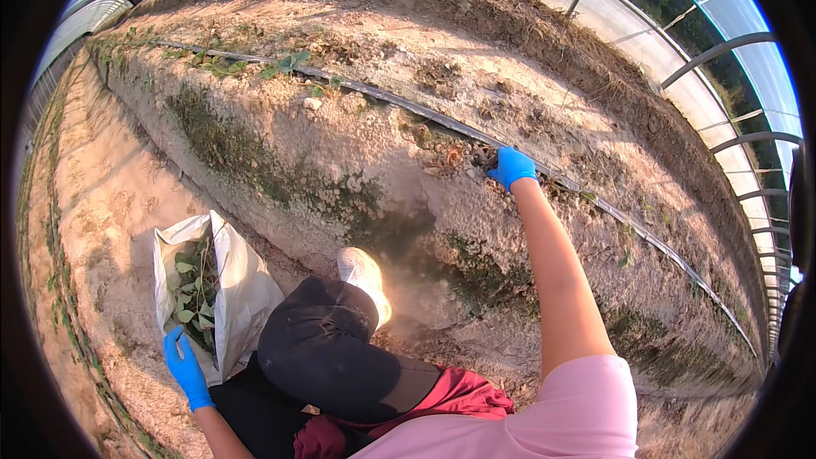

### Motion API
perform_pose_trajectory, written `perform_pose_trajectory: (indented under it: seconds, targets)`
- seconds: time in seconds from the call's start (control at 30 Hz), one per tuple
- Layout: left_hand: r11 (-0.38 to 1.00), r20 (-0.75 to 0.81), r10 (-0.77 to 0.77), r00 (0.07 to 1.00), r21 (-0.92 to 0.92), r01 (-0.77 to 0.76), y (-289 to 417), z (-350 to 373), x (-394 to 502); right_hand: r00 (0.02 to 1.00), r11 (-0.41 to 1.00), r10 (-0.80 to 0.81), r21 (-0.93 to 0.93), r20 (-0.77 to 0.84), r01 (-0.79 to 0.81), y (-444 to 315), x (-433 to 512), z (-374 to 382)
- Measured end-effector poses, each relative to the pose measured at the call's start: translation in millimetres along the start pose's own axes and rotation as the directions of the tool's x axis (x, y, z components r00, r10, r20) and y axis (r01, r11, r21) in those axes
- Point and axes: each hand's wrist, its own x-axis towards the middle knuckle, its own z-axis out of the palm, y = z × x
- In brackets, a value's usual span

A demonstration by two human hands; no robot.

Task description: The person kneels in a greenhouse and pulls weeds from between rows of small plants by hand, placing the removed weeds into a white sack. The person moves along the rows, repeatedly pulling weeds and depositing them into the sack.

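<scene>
My right hand (514, 169), in a blue glove, reaches down onto the raised soil bed beside a dark drip line (440, 118). Its fingertips are among withered brown leaves (454, 158) and partly hidden, so I cannot tell whether they grip any. At lower left, my blue-gloved left hand (185, 366) is at the near rim of a white sack (245, 287). Its thumb and fingers look spread, but whether they pinch the rim is unclear. Green leaves and stems (191, 299) lie inside the sack, whose mouth gapes open.
My bent leg (325, 325) and pale shoe (363, 277) are between sack and bed. Green plants (290, 64) grow along the drip line farther off. A furrow (115, 204) runs at left. Metal hoops (727, 54) of a plastic-covered tunnel arch at right.
</scene>
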Motion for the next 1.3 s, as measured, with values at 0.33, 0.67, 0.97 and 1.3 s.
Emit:
perform_pose_trajectory:
  seconds: [0.33, 0.67, 0.97, 1.3]
  targets:
    - [1.000, -0.032, 0.004, 0.999, -0.021, -0.005, 2.0, -1.9, -5.6, 0.998, 0.991, -0.032, 0.134, 0.062, 0.023, 14.9, 15.3, 28.4]
    - [0.997, -0.022, -0.051, 0.998, -0.067, 0.050, 8.5, 6.8, -0.5, 0.983, 0.495, 0.182, 0.861, 0.030, -0.118, 39.4, 1.6, -4.7]
    - [0.997, -0.006, -0.020, 1.000, -0.069, 0.020, 4.5, 5.2, -0.8, 0.973, 0.649, 0.171, 0.761, -0.156, 0.008, 29.2, 2.5, -15.2]
    - [0.992, 0.011, -0.089, 0.996, -0.092, 0.090, 2.4, 2.5, -3.9, 0.991, 0.642, -0.099, 0.755, -0.087, 0.130, -17.6, 1.1, 21.1]
